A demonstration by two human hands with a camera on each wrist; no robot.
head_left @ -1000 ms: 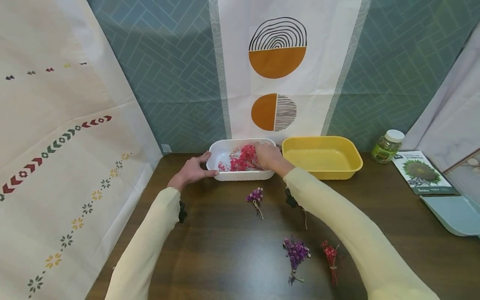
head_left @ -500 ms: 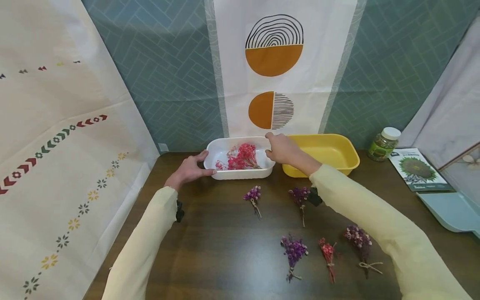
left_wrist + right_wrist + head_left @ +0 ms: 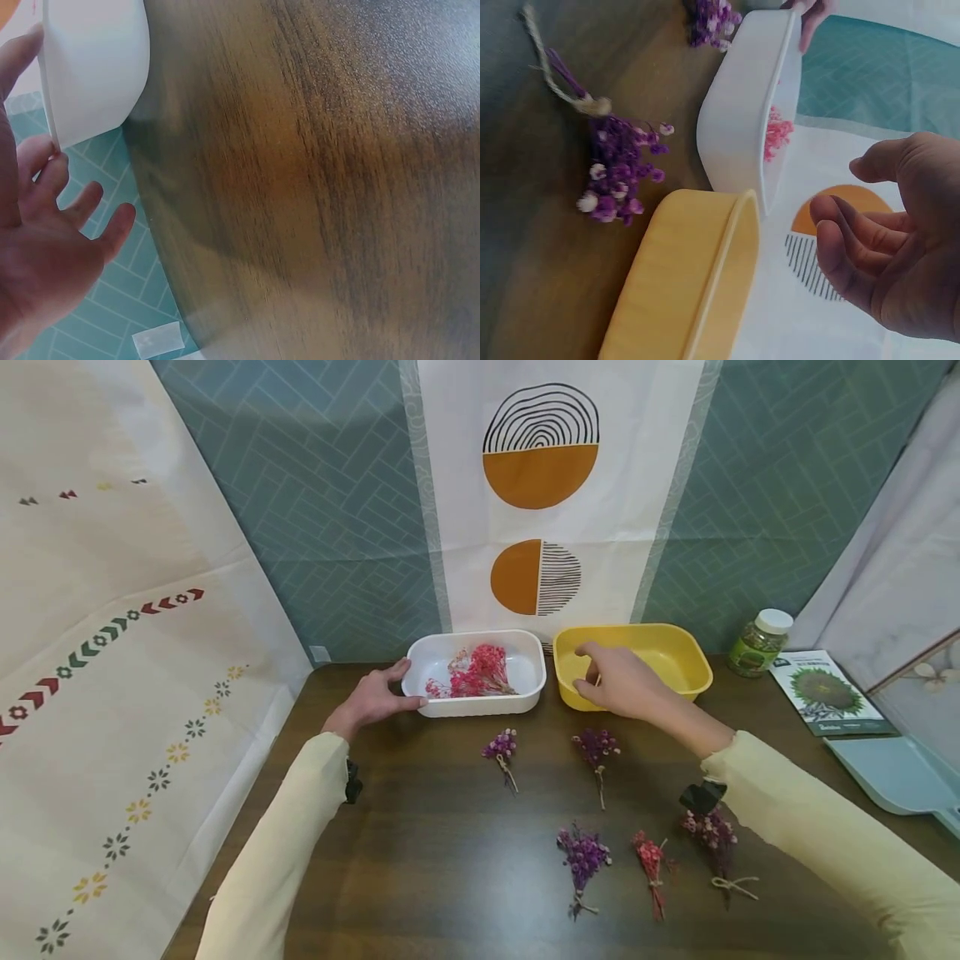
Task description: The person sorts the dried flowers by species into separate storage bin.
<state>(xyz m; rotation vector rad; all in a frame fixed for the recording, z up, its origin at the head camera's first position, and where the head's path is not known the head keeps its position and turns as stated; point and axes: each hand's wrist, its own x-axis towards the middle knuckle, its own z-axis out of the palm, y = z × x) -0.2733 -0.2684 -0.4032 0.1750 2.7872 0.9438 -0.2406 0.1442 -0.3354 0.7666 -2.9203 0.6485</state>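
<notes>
My left hand (image 3: 371, 700) grips the left end of a white plastic tub (image 3: 483, 706), thumb at its front edge and fingers at the rim. Inside that tub lie pinkish-red dried flowers (image 3: 480, 672). Over the yellow tub (image 3: 671, 650) hovers my right hand (image 3: 624, 683), its fingers loosely bent and nothing between them, as the right wrist view also shows. Two small purple dried bouquets, one on the left (image 3: 499, 745) and one on the right (image 3: 597, 747), lie in front of the tubs, tied with twine.
Nearer on the wooden table (image 3: 420, 860) lie a purple bouquet (image 3: 582, 860), a red bouquet (image 3: 651, 864) and a paler purple one (image 3: 712, 839) by the right sleeve. At the right stand a white-lidded jar (image 3: 759, 643), a flower-printed packet (image 3: 828, 693) and a light-blue dustpan (image 3: 892, 772).
My right hand has let go of the pinkish-red flowers, left the white tub and moved right over the yellow tub. My left hand keeps its place on the white tub.
</notes>
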